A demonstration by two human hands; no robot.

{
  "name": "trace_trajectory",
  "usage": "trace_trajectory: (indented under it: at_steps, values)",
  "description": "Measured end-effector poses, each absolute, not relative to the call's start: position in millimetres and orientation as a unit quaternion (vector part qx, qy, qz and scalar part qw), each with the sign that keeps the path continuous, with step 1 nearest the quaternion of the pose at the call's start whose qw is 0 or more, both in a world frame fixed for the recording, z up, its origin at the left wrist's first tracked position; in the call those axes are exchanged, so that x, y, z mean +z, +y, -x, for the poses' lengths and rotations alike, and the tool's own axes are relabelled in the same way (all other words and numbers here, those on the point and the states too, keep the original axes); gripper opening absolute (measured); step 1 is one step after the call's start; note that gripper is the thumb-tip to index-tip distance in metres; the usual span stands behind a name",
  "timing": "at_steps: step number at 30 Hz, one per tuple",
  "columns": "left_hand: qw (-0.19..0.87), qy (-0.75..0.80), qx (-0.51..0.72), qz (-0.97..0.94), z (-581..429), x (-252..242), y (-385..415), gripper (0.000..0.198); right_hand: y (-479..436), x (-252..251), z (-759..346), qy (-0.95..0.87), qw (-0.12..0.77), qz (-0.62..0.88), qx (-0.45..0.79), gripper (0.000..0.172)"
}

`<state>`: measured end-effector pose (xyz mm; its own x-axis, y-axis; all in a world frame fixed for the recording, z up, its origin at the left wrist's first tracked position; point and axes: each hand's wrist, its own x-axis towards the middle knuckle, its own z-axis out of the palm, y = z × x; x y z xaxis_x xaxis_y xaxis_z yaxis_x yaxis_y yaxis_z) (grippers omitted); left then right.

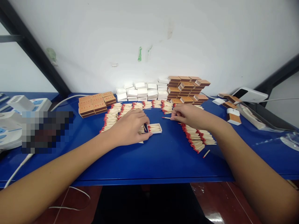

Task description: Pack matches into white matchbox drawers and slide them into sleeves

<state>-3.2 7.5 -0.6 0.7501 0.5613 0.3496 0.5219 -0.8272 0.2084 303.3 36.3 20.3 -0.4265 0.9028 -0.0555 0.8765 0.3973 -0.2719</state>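
Note:
My left hand (130, 127) is curled on the blue table (151, 161), its fingers closed on the left end of a small white matchbox tray (155, 128) that has a few red-tipped matches in it. My right hand (187, 114) lies further right, its fingers pinched on a single match (166, 118) lying on the table. Red-tipped matches (196, 137) are spread in a long arc around both hands, from the left behind the hands to the right under my right wrist.
Stacks of brown matchbox sleeves (187, 88) and white trays (142, 91) stand at the back by the wall. More brown boxes (95, 104) lie at the back left. Loose boxes (233, 116), a white device (249, 95) and cables sit at the right.

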Motion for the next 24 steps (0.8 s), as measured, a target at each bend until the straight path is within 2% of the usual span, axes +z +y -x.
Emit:
trace_trajectory:
  at_steps: [7, 24]
  values:
    - [0.057, 0.294, 0.199, -0.933, 4.0, -2.6, 8.6, 0.022, 37.1, 17.2, -299.3, -0.841, 0.049, 0.528, 0.109, 0.023]
    - [0.054, 0.297, 0.194, -0.933, 4.0, -2.0, 8.5, 0.024, 34.4, 11.8, -290.4, -0.858, 0.115, 0.49, 0.104, 0.022]
